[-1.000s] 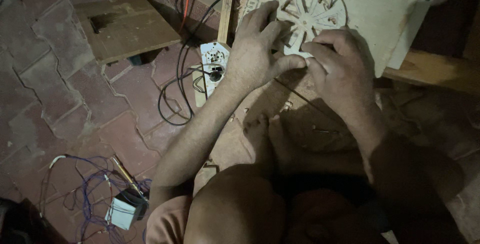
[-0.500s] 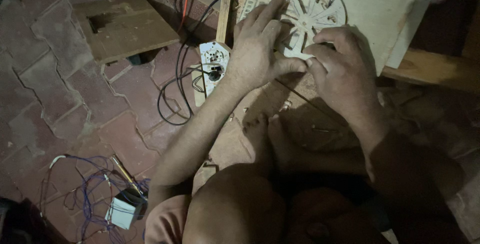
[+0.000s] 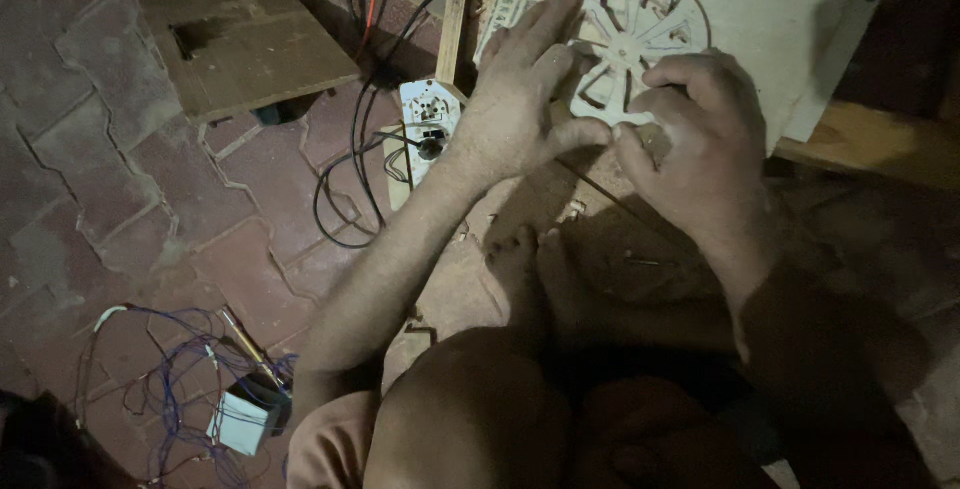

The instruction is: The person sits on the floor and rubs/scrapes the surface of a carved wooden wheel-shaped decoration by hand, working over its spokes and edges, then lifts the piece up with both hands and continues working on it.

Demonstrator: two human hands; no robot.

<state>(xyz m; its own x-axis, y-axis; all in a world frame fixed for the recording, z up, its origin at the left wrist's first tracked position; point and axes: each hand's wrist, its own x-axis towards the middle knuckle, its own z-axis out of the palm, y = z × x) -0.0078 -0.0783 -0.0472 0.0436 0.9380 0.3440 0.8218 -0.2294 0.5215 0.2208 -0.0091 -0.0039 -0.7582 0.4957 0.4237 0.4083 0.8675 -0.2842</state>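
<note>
Both hands (image 3: 610,129) press a pale plywood sheet (image 3: 780,19) with spoked cutouts.

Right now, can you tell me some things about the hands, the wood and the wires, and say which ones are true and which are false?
1. The left hand lies flat on the pale wooden board with a wheel pattern cut into it. True.
2. The right hand holds a hammer. False: no hammer shows; its curled fingers rest at the wheel pattern's lower edge.
3. A white socket box with black cables lies on the brick floor left of the board. True.
4. The thin purple wires lie on top of the board. False: they lie on the brick floor at lower left.
</note>
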